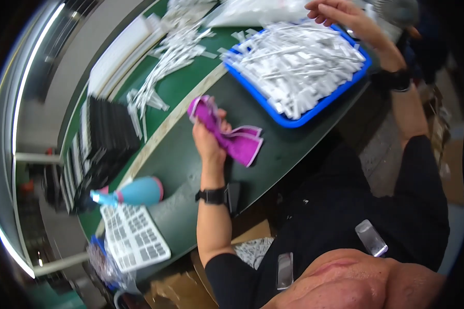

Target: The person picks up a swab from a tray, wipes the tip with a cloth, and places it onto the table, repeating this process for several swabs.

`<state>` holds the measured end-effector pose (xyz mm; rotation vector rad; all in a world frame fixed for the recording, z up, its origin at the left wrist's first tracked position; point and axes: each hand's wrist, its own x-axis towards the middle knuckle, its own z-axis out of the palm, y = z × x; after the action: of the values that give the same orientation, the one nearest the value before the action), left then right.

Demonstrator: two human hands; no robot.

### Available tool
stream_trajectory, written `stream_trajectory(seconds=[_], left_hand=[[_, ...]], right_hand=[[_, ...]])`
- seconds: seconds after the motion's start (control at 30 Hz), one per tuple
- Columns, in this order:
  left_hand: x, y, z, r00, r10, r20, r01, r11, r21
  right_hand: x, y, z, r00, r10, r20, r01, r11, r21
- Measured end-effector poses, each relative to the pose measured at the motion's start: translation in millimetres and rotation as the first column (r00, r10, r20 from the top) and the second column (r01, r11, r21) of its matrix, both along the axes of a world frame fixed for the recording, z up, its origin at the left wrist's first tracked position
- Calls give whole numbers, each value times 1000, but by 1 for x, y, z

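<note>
My left hand (207, 138) is closed round a bunched purple cloth (242, 147) with a pale edging, held over the dark green table. Its loose end fans out to the right of my fingers. At the top right, my right hand (340, 14) hovers by the far rim of a blue tray (288, 123), fingers slightly bent and apart, and I see nothing in them. Heaped in the tray are many small white strips (299, 67). Both wrists wear black bands.
Loose white strips (175, 54) and white foam slabs (121, 56) lie beyond a pale ledge. Dark stacked sheets (105, 129) stand to the left. Nearer are a light blue bottle (142, 191) and a white sheet of grey labels (136, 239). A clear plastic bag (258, 11) lies behind the tray.
</note>
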<state>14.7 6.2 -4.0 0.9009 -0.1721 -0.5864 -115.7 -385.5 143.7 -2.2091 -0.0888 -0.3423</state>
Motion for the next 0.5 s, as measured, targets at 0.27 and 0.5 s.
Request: stream_trajectory(seconds=[0.27, 0.5], left_hand=[[3, 7, 2, 999, 20, -28, -22, 998, -56], [-3, -9, 9, 999, -43, -5, 42, 996, -73]], right_hand=[[168, 145, 5, 950, 114, -291, -210, 922, -326], [303, 140, -90, 992, -92, -90, -16, 600, -800]])
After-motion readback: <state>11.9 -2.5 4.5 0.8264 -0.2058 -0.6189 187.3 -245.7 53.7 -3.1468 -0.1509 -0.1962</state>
